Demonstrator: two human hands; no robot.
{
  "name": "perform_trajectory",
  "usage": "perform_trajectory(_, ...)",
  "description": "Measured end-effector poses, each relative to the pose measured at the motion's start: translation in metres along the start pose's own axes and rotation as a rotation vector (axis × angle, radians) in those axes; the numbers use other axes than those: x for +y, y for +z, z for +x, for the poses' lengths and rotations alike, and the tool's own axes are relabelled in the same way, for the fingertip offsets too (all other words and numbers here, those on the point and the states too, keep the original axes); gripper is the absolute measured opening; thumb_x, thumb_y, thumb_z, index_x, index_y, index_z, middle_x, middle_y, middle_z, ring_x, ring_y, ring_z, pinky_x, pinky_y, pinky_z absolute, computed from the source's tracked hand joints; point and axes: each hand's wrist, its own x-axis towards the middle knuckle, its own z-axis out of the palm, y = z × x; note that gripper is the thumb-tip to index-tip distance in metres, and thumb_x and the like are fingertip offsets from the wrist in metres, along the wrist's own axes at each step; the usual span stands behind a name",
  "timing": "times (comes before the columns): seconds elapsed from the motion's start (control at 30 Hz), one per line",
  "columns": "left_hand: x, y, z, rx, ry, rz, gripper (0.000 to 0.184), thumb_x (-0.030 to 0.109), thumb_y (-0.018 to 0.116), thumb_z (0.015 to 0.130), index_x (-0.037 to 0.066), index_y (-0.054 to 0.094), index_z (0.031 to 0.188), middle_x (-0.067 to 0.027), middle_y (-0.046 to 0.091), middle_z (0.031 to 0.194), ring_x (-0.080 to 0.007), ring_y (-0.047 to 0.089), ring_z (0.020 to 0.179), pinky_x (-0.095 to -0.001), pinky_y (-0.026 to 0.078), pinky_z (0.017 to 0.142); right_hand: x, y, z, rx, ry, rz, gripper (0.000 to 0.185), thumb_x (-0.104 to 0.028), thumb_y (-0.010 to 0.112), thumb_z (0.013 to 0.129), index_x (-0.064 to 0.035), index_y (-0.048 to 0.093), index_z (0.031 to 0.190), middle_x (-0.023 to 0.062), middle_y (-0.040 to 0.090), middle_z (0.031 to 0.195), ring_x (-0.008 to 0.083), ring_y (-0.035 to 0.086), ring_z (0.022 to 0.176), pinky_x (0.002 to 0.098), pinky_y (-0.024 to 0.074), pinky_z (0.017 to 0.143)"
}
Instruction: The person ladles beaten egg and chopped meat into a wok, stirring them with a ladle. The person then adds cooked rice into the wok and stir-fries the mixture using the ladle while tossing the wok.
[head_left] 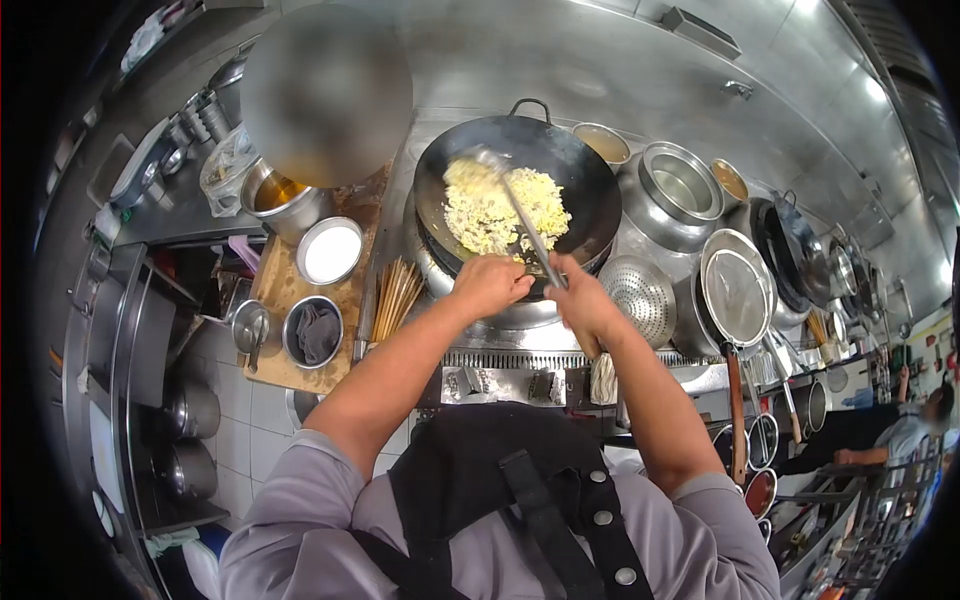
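Note:
A large black wok (588,190) sits on the burner in front of me. Yellow-and-white fried rice with egg (480,215) is spread over its left and middle. At the wok's near edge, my left hand (492,285) is closed on the rim; the fingertips' exact grip is partly hidden. My right hand (582,300) wraps around the wooden end of a long-handled wok ladle (530,228). The metal shaft slants up and left over the wok. Motion blurs the ladle's head, which is at the far left of the food.
On the left wooden board (270,345) stand a white-filled bowl (330,251), a pot of amber liquid (280,195) and bamboo sticks (398,295). To the right are a perforated skimmer (638,300), a wire strainer (738,295) and metal bowls (682,180). Another person (880,440) is far right.

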Motion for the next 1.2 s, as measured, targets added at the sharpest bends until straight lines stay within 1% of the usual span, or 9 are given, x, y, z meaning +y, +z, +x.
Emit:
perform_trajectory(0.13, 0.023, -0.018, -0.010, -0.036, -0.037, -0.018, 0.038, 0.036, 0.063, 0.092, 0.006, 0.067, 0.069, -0.0153, 0.067, 0.071, -0.0375, 0.067, 0.069, -0.0510, 0.053, 0.067, -0.012, -0.047, -0.127, -0.211, 0.166, -0.165, 0.061, -0.017, 0.069, 0.095, -0.0186, 0.047, 0.152, 0.0117, 0.063, 0.079, 0.0168, 0.061, 0.065, 0.0352, 0.0512, 0.061)
perform_trajectory(0.3, 0.045, -0.017, -0.019, 0.034, 0.034, -0.021, 0.039, 0.035, 0.063, 0.090, 0.007, 0.066, 0.063, -0.0141, 0.067, 0.069, -0.0363, 0.067, 0.067, -0.0505, 0.053, 0.066, -0.011, -0.104, -0.196, -0.149, 0.322, -0.143, 0.066, -0.016, 0.068, 0.095, -0.0234, 0.046, 0.157, 0.0080, 0.059, 0.077, 0.0124, 0.057, 0.066, 0.0325, 0.0496, 0.061)
perform_trajectory(0.43, 0.059, 0.034, -0.055, 0.141, 0.058, 0.108, 0.042, 0.033, 0.068, 0.090, 0.008, 0.057, 0.058, -0.0130, 0.059, 0.062, -0.0352, 0.061, 0.060, -0.0484, 0.050, 0.058, 0.085, -0.057, -0.111, 0.197, -0.239, -0.360, 0.065, -0.022, 0.065, 0.097, -0.0204, 0.041, 0.157, 0.0300, 0.070, 0.099, 0.0513, 0.066, 0.084, 0.0529, 0.0533, 0.079)
perform_trajectory(0.5, 0.074, 0.035, -0.106, 0.016, 0.142, 0.089, 0.043, 0.035, 0.070, 0.090, 0.010, 0.057, 0.057, -0.0112, 0.058, 0.060, -0.0335, 0.060, 0.058, -0.0477, 0.049, 0.055, 0.069, -0.045, -0.116, 0.141, -0.128, -0.490, 0.065, -0.015, 0.067, 0.096, -0.0194, 0.044, 0.157, 0.0100, 0.061, 0.076, 0.0173, 0.060, 0.065, 0.0345, 0.0527, 0.067)
perform_trajectory(0.6, 0.105, -0.003, -0.111, -0.016, 0.136, 0.048, 0.044, 0.041, 0.066, 0.092, 0.013, 0.061, 0.058, -0.0098, 0.061, 0.062, -0.0329, 0.063, 0.059, -0.0496, 0.050, 0.056, 0.031, -0.102, -0.192, -0.146, 0.128, -0.035, 0.066, -0.019, 0.070, 0.095, -0.0222, 0.045, 0.157, 0.0119, 0.066, 0.078, 0.0198, 0.066, 0.066, 0.0370, 0.0536, 0.063)
perform_trajectory(0.67, 0.097, -0.016, -0.072, 0.004, 0.125, 0.088, 0.045, 0.041, 0.067, 0.092, 0.013, 0.058, 0.057, -0.0098, 0.059, 0.060, -0.0331, 0.062, 0.059, -0.0493, 0.049, 0.054, 0.037, -0.130, -0.236, -0.253, 0.246, 0.213, 0.065, -0.017, 0.071, 0.095, -0.0224, 0.049, 0.156, 0.0035, 0.058, 0.074, 0.0077, 0.056, 0.062, 0.0299, 0.0505, 0.059)
perform_trajectory(0.9, 0.084, 0.055, -0.054, 0.193, 0.068, 0.145, 0.040, 0.034, 0.066, 0.092, 0.010, 0.059, 0.061, -0.0112, 0.060, 0.062, -0.0362, 0.060, 0.058, -0.0495, 0.050, 0.057, 0.082, -0.110, -0.168, -0.117, 0.161, -0.213, 0.062, -0.023, 0.068, 0.096, -0.0256, 0.047, 0.155, 0.0126, 0.066, 0.074, 0.0194, 0.064, 0.061, 0.0380, 0.0536, 0.063)
perform_trajectory(1.0, 0.116, 0.043, -0.128, -0.001, 0.104, 0.164, 0.039, 0.035, 0.070, 0.089, 0.012, 0.059, 0.060, -0.0098, 0.059, 0.061, -0.0318, 0.062, 0.059, -0.0474, 0.050, 0.056, 0.119, -0.075, -0.159, 0.148, -0.324, -0.399, 0.063, -0.018, 0.068, 0.096, -0.0195, 0.047, 0.155, 0.0091, 0.063, 0.075, 0.0142, 0.059, 0.060, 0.0330, 0.0507, 0.060)
perform_trajectory(1.2, 0.103, -0.011, -0.036, 0.034, 0.109, 0.143, 0.044, 0.039, 0.065, 0.091, 0.008, 0.058, 0.061, -0.0122, 0.060, 0.064, -0.0363, 0.061, 0.059, -0.0500, 0.050, 0.056, 0.046, -0.145, -0.268, -0.234, 0.314, 0.126, 0.059, -0.016, 0.070, 0.094, -0.0197, 0.054, 0.151, 0.0105, 0.068, 0.078, 0.0171, 0.061, 0.061, 0.0370, 0.0545, 0.064)
